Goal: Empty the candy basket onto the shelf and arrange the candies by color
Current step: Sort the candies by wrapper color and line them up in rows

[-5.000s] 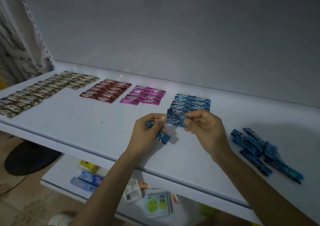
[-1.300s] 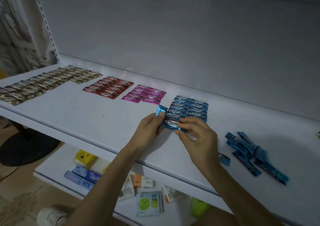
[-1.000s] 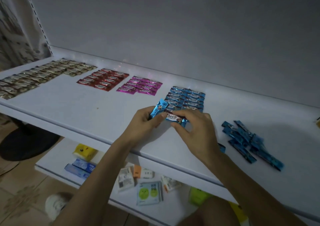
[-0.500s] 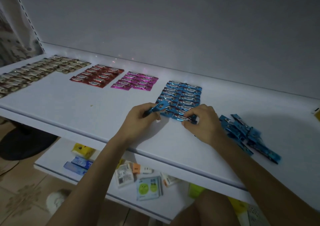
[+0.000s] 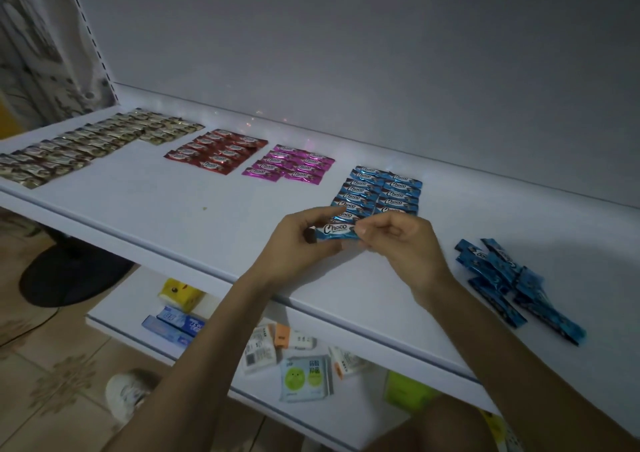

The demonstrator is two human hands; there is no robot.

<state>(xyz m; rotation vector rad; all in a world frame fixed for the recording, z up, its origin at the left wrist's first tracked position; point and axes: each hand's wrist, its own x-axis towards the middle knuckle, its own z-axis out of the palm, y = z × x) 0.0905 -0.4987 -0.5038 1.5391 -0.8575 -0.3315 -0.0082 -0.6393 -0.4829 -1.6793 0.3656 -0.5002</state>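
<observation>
On the white shelf [image 5: 166, 216] lie sorted candy groups: gold-brown [image 5: 86, 143] at the far left, red [image 5: 216, 152], pink [image 5: 289, 166] and a two-column block of blue candies [image 5: 382, 192]. Both hands hold one blue candy [image 5: 337, 232] just in front of that block. My left hand [image 5: 298, 244] grips its left end and my right hand [image 5: 401, 244] pinches its right end. A loose heap of blue candies [image 5: 509, 278] lies to the right of my right hand. No basket is in view.
The grey back wall [image 5: 346, 53] rises behind the shelf. A lower shelf [image 5: 114, 313] carries small boxes and packets. A dark round object [image 5: 72, 271] sits on the tiled floor at the left.
My right hand has let go of the candy it laid at the front of the blue block. Both hands now hold the candy that my left hand held alone.
</observation>
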